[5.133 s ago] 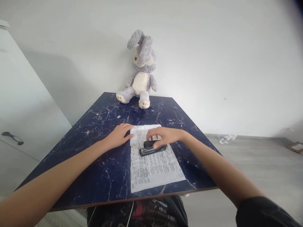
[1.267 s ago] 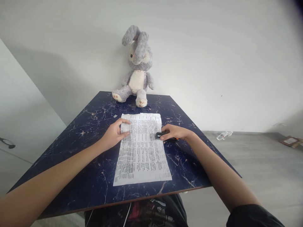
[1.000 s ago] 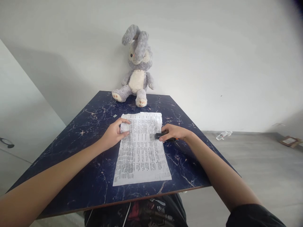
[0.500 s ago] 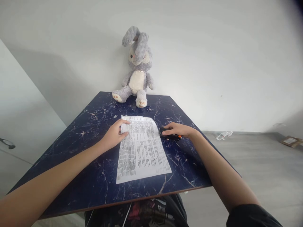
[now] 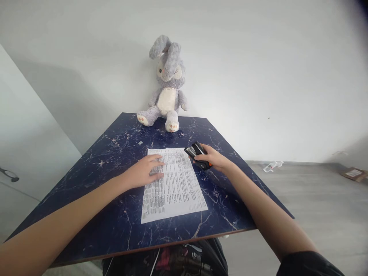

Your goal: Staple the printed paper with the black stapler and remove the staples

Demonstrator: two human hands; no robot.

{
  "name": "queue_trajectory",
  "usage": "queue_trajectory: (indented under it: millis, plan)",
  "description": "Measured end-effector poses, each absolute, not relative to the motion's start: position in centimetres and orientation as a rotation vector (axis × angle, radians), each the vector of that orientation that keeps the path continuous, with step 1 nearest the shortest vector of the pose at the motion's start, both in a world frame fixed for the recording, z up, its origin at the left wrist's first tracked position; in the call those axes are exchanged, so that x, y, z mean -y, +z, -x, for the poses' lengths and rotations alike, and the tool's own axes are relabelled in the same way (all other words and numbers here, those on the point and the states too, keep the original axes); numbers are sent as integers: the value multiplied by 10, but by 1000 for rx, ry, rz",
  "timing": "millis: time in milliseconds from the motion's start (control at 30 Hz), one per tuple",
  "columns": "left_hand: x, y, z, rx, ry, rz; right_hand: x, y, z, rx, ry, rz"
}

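Right hand [image 5: 213, 157] wraps around a black stapler [image 5: 202, 164], tilted, at the upper right corner of a printed paper [image 5: 179, 191]; can't tell if the two touch. Left hand [image 5: 143, 171] lies loosely spread over the paper's left side, gripping nothing. Paper is flat on the blue table [image 5: 115, 214]. Stapler looks rigid, fairly weighty, smooth; best held around mid-body. Paper likely light, floppy, easily creased or slid; flat palm or edge pinch suits.
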State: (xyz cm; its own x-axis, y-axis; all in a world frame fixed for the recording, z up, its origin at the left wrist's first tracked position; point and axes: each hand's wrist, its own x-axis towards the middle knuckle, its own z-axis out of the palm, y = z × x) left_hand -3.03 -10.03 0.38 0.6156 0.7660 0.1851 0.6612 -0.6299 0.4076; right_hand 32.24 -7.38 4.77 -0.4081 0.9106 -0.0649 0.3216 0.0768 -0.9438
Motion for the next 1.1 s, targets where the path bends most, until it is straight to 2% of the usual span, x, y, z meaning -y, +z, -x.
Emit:
queue_trajectory:
  millis: [133, 367, 800, 1100]
  plan:
    - [104, 0, 27, -1121, 433, -2515, 87, 44, -294, 2140, 993, 1137]
    - [102, -5, 26, -1121, 537, -2479, 99, 36, -266, 2348, 823, 1103]
    - [102, 1, 23, -1092, 532, -2534, 96, 32, -268, 2447, 859, 990]
    - [103, 1, 24, -1113, 536, -2493, 88, 49, -291, 2458, 1207, 798]
